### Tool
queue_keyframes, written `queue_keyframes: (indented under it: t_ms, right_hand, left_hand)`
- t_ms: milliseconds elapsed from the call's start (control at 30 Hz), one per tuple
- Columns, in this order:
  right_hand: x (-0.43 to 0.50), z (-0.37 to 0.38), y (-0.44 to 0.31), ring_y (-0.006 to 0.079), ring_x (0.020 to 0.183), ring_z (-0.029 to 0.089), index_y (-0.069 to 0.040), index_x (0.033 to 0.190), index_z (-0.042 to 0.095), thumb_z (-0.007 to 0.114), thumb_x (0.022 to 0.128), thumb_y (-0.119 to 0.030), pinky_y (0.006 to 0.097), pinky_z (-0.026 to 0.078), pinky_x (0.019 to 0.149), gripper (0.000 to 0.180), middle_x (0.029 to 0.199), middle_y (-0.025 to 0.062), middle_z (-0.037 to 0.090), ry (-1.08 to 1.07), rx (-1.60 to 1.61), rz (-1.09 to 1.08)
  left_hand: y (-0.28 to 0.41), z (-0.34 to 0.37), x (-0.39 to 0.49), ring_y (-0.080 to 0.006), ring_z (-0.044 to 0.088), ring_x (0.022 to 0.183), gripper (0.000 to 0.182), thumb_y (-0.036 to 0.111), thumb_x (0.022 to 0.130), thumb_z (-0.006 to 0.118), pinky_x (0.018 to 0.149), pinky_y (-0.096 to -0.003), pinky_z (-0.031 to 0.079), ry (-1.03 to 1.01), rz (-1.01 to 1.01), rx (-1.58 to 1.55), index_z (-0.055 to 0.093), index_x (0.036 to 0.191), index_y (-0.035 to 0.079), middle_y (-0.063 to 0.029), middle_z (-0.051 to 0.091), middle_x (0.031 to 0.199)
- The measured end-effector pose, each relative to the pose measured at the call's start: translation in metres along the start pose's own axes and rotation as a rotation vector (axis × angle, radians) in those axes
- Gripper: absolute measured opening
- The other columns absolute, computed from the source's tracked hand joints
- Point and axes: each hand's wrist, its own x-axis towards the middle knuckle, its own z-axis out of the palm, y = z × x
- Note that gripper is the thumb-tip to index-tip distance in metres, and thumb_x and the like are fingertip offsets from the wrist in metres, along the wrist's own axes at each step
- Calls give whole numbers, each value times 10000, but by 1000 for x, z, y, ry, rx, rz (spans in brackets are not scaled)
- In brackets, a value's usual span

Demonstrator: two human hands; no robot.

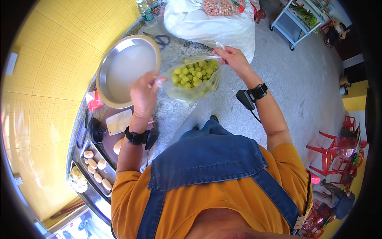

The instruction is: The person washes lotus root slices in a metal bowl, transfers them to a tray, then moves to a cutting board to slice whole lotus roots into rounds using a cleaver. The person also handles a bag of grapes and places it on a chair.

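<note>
Both hands hold up a clear plastic bag [186,97] with green grapes [195,73] inside. My left hand [144,94] pinches the bag's left edge, close to the rim of a round metal basin [101,74] that holds cloudy liquid. My right hand [234,58] grips the bag's upper right corner, beside a large white sack [209,30]. The mouth of the bag is stretched between the two hands. Below my left forearm, a cleaver [118,122] lies on a round cutting board [109,149].
Blue-handled scissors [162,41] and plastic bottles [146,12] stand or lie behind the basin. Peeled potatoes [92,163] rest in a metal tray [100,154] at left. A red packet [95,101] is against the tiled wall. A wheeled cart [294,28] and red stools [328,152] are right.
</note>
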Motion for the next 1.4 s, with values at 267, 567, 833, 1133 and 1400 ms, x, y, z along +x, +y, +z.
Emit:
queue_keyframes:
  t_ms: [267,567,833,1133,1400]
  right_hand:
    - [-35,-1,-16,76,779,547,-62,1143,690,640,916,-135,232,469,757,244,854,-32,582,-38,43,-176]
    - [-45,-17,-7,106,779,581,-70,1186,668,615,966,-196,287,502,772,259,835,-30,596,121,371,92]
    - [-48,-24,3,74,813,569,-29,1125,709,608,964,-170,242,479,755,236,858,-23,651,355,17,-179]
    - [-67,-17,-17,89,754,572,-31,1116,723,600,937,-110,241,468,761,231,809,-4,650,231,131,-226]
    - [-108,-4,-46,43,658,508,-68,1301,614,570,938,-96,190,389,592,367,784,16,646,60,280,-226]
  left_hand:
    - [-9,16,-5,-189,668,986,272,91,953,643,893,-315,521,-257,-311,-960,611,1204,-9,-124,705,1068]
    - [0,-1,3,-163,590,811,413,-18,948,515,764,-290,490,-432,-387,-1331,549,1351,69,-248,485,1418]
    - [15,-9,11,-156,578,705,440,-71,904,484,687,-275,483,-516,-298,-1044,558,1324,39,-215,558,1360]
    - [16,-11,18,-154,577,695,484,-122,856,459,669,-263,483,-525,-214,-1064,569,1301,32,-229,572,1344]
    - [3,-17,23,-129,563,709,496,-122,869,417,643,-239,462,-493,-189,-1090,563,1314,42,-262,557,1350]
